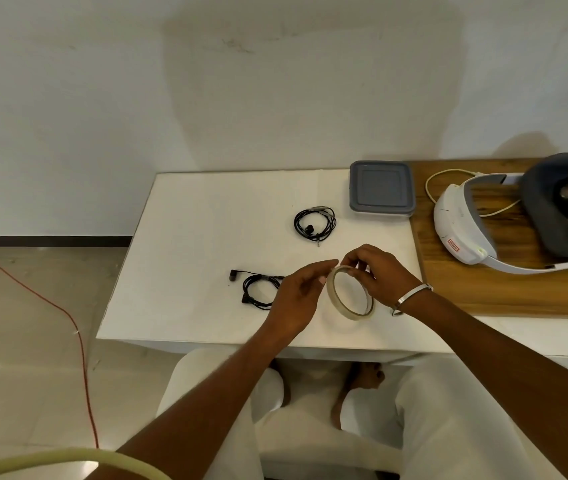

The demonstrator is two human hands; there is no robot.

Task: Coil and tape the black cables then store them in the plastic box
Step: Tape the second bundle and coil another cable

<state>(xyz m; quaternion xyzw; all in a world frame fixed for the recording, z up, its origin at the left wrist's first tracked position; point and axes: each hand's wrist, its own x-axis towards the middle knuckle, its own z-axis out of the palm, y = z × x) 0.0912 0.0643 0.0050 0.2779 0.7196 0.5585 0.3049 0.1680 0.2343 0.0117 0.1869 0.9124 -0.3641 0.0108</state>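
While a clear tape roll (pixel 351 293) is held above the white surface (pixel 189 237), its top edge is pinched by the right hand (pixel 379 275) and the left hand (pixel 298 299). Two coiled black cables (pixel 314 224) (pixel 258 289) are laid near the lidded plastic box (pixel 381 189).

The white worktop (pixel 185 237) lies open across its left and far-left stretch, with bare surface between the two coiled black cables (pixel 314 223) (pixel 258 289). At the far right corner the lidded plastic box (pixel 381 188) stands near the farther coil. A wooden board (pixel 483 271) carrying a VR headset (pixel 518 216) closes the right side.
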